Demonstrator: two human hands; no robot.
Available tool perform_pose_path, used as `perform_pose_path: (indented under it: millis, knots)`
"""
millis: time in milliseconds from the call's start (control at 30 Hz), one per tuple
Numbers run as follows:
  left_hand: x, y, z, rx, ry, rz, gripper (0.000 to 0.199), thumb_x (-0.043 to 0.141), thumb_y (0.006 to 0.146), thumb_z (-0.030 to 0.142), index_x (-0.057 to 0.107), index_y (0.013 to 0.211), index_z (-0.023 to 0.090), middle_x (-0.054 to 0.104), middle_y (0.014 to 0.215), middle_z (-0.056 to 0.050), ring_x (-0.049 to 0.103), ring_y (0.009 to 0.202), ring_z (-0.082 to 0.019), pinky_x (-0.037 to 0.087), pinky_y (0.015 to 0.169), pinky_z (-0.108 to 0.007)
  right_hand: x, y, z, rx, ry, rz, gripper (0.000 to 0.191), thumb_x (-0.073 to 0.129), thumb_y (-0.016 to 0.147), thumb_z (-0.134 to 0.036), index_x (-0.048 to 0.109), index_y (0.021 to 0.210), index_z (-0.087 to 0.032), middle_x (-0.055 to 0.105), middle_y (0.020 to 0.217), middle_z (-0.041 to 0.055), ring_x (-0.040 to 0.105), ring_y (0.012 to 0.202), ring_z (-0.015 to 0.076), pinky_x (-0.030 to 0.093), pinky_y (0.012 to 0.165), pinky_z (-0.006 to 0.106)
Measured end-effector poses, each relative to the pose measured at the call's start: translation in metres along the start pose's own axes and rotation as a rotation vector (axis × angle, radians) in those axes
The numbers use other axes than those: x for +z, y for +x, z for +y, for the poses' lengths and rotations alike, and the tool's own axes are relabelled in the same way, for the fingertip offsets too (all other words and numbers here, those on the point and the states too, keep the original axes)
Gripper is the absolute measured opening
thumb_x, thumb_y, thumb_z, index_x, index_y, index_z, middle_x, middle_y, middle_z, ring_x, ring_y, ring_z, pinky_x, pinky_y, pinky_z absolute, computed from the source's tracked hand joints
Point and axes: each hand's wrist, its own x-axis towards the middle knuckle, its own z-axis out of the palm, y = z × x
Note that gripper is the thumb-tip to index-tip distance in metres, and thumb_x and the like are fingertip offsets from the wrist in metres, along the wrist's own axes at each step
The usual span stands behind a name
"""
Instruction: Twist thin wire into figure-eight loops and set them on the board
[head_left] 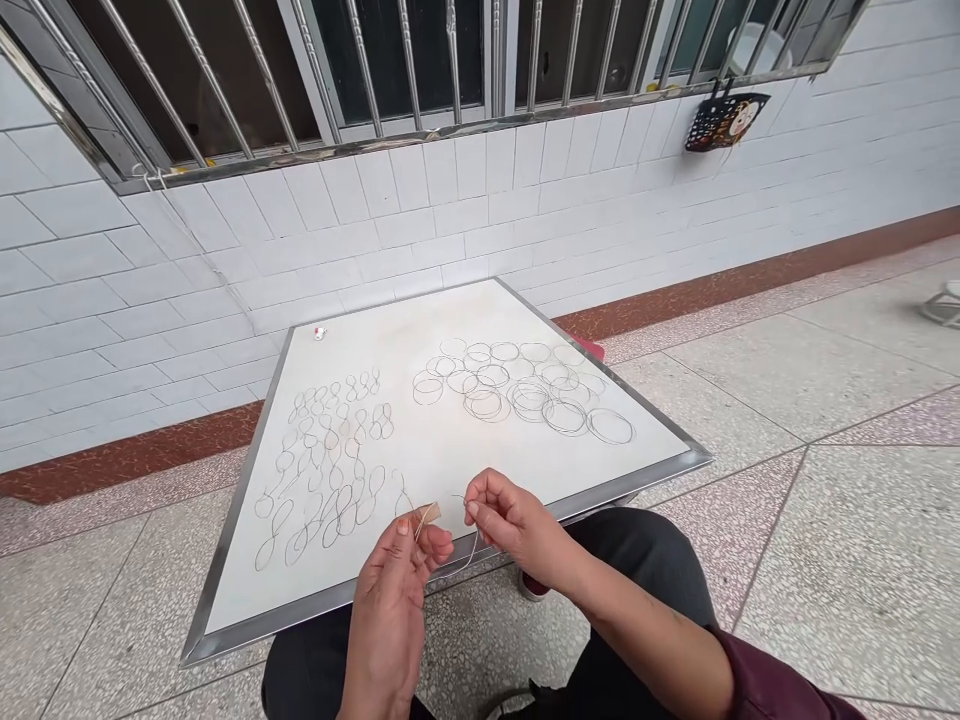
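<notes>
Over the table's near edge, my left hand [397, 590] is closed, its thumb pressing a thin wire against the fingers. A small flat tan piece [427, 515] shows at those fingertips; whether it is held or stuck to a finger I cannot tell. My right hand [517, 525] pinches the thin wire [471, 555] between thumb and forefinger, and a slack, pale curve of it hangs between the hands. On the table's left half lie rows of wires twisted into figure-eight shapes [337, 510]. Plain round wire rings [566, 415] overlap in a loose group on the right half.
The white table [420, 455] has a grey metal rim and stands against a tiled wall [390, 230]. A small red and white object [320, 333] sits at its far left corner. Barred windows [405, 60] are above; a dark patterned basket [726, 122] hangs from the bars.
</notes>
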Motion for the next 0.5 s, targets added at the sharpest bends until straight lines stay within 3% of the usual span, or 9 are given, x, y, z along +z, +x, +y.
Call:
perform_pose_path:
  millis: [200, 400, 500]
  knots:
    - [0.0, -0.013, 0.004, -0.02, 0.01, -0.068, 0.029, 0.074, 0.077, 0.043, 0.074, 0.086, 0.016, 0.061, 0.069, -0.003, 0.057, 0.072, -0.017, 0.048, 0.08, -0.034, 0.0, -0.007, 0.006, -0.054, -0.098, 0.022, 0.012, 0.053, 0.093, -0.035, 0.057, 0.1, -0.025, 0.06, 0.081, -0.0013, 0.045, 0.06, 0.0117, 0.038, 0.058, 0.026]
    - [0.002, -0.02, 0.0, -0.073, -0.062, -0.017, 0.025, 0.081, 0.07, 0.039, 0.072, 0.077, 0.016, 0.06, 0.071, -0.002, 0.055, 0.069, -0.014, 0.048, 0.075, -0.031, 0.0, -0.01, -0.001, -0.331, -0.336, 0.169, 0.016, 0.057, 0.093, -0.035, 0.067, 0.102, -0.027, 0.063, 0.091, 0.0045, 0.055, 0.087, 0.0201, 0.045, 0.077, 0.034]
    - [0.003, -0.022, -0.002, -0.091, -0.056, -0.015, 0.026, 0.082, 0.069, 0.039, 0.072, 0.075, 0.016, 0.06, 0.07, -0.002, 0.056, 0.069, -0.014, 0.048, 0.074, -0.03, 0.002, -0.013, -0.01, -0.395, -0.312, 0.115, 0.018, 0.055, 0.095, -0.034, 0.069, 0.105, -0.029, 0.065, 0.094, 0.0049, 0.058, 0.093, 0.0205, 0.047, 0.084, 0.036]
